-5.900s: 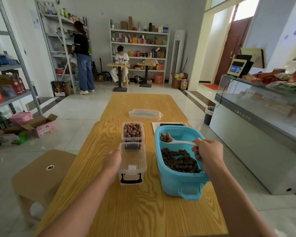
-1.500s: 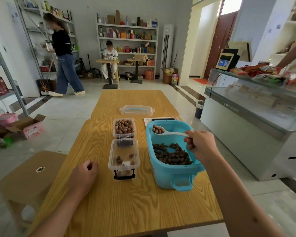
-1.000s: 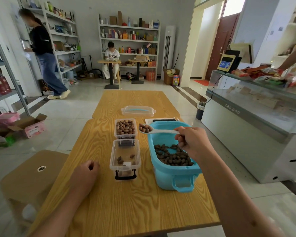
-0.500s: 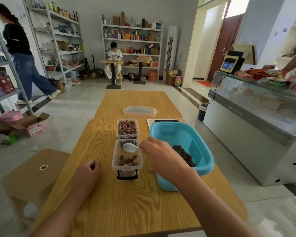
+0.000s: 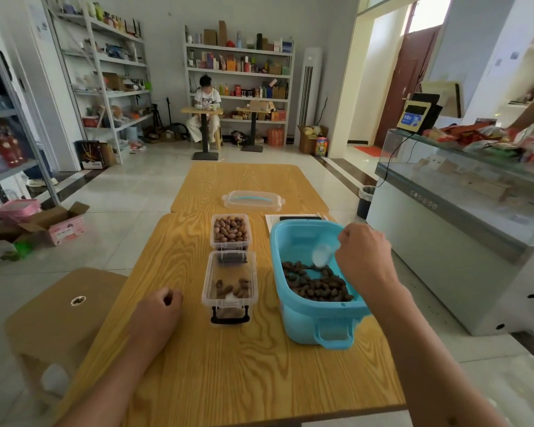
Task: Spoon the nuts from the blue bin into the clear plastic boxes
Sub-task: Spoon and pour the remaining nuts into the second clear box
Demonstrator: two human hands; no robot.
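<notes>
The blue bin (image 5: 302, 315) stands on the right of the wooden table (image 5: 244, 371), with dark nuts (image 5: 315, 283) heaped at its near end. My right hand (image 5: 364, 257) grips a white spoon (image 5: 322, 254) inside the bin, its bowl tilted down just above the nuts. Left of the bin, the near clear box (image 5: 230, 280) holds several nuts. The far clear box (image 5: 230, 231) behind it is full. My left hand (image 5: 159, 309) rests on the table left of the near box, fingers curled, holding nothing.
A clear lid (image 5: 253, 200) lies further back on the table. Papers and a dark flat item (image 5: 296, 217) lie behind the bin. A low wooden stool (image 5: 62, 315) stands at the left, a glass counter (image 5: 463, 211) at the right. A seated person (image 5: 205, 114) is far back.
My right hand tipped a spoonful into the near box, then swung the emptied spoon back right into the bin. The near box holds more nuts. My left hand stayed put.
</notes>
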